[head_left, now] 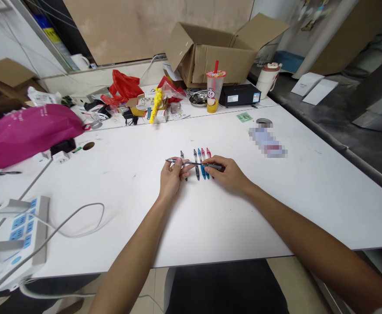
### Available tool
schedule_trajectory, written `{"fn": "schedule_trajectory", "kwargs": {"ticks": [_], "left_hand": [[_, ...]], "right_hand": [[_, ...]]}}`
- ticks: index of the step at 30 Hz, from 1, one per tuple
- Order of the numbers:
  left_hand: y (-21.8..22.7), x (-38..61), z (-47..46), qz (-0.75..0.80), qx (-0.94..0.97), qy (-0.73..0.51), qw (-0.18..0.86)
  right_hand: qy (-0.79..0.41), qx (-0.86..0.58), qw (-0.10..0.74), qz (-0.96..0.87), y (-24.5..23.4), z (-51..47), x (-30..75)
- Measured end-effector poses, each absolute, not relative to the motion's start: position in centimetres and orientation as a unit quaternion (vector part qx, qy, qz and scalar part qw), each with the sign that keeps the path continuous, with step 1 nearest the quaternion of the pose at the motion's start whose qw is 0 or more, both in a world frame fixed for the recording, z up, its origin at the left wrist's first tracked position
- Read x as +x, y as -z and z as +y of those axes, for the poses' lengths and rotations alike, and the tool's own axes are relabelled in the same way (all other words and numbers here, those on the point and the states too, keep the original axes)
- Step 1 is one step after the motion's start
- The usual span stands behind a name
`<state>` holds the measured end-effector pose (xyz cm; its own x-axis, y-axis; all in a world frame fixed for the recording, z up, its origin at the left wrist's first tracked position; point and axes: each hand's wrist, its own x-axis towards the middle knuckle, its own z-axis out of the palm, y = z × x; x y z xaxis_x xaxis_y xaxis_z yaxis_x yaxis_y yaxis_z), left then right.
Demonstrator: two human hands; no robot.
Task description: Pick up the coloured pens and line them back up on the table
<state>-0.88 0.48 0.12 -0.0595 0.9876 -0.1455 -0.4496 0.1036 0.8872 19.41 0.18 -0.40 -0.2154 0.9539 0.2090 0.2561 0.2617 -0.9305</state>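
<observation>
Both of my hands hold one dark pen (pixel 196 164) crosswise above the white table (pixel 210 218). My left hand (pixel 172 177) pinches its left part near the thin tip. My right hand (pixel 227 173) grips its thicker right end. Under the held pen lies a row of several pens (pixel 198 163) side by side, pointing away from me: black ones on the left, blue ones in the middle, red ones on the right.
A white power strip (pixel 21 235) with cables sits at the near left. A magenta bag (pixel 27 133) lies at the far left. Farther back are a drink cup (pixel 214 92), an open cardboard box (pixel 217 52), a black box (pixel 240 94) and small clutter. A blurred item (pixel 267 143) lies right of the pens.
</observation>
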Motion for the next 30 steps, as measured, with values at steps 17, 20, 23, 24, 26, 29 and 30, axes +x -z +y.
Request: {"fn": "schedule_trajectory", "kwargs": {"ticks": [17, 20, 23, 24, 26, 29, 30], "left_hand": [[0.3, -0.7, 0.2, 0.423, 0.372, -0.547, 0.619], [0.1, -0.8, 0.2, 0.425, 0.367, -0.555, 0.614], [0.0, -0.9, 0.3, 0.424, 0.367, -0.557, 0.612], [0.0, -0.9, 0.3, 0.425, 0.368, -0.557, 0.612], [0.1, -0.9, 0.3, 0.425, 0.371, -0.555, 0.611], [0.2, -0.9, 0.4, 0.424, 0.373, -0.557, 0.609], [0.2, -0.9, 0.4, 0.425, 0.373, -0.557, 0.608]], "right_hand": [[-0.452, -0.429, 0.471, -0.624, 0.6, -0.6, 18.2], [-0.475, -0.429, 0.433, -0.635, 0.6, -0.5, 18.3], [-0.471, -0.431, 0.443, -0.63, 0.5, -0.5, 18.4], [-0.463, -0.435, 0.446, -0.63, 0.5, -0.5, 18.4], [-0.453, -0.446, 0.429, -0.641, 0.5, -0.5, 18.4], [-0.442, -0.457, 0.421, -0.647, 0.5, -0.6, 18.4], [-0.439, -0.459, 0.419, -0.649, 0.5, -0.6, 18.4]]}}
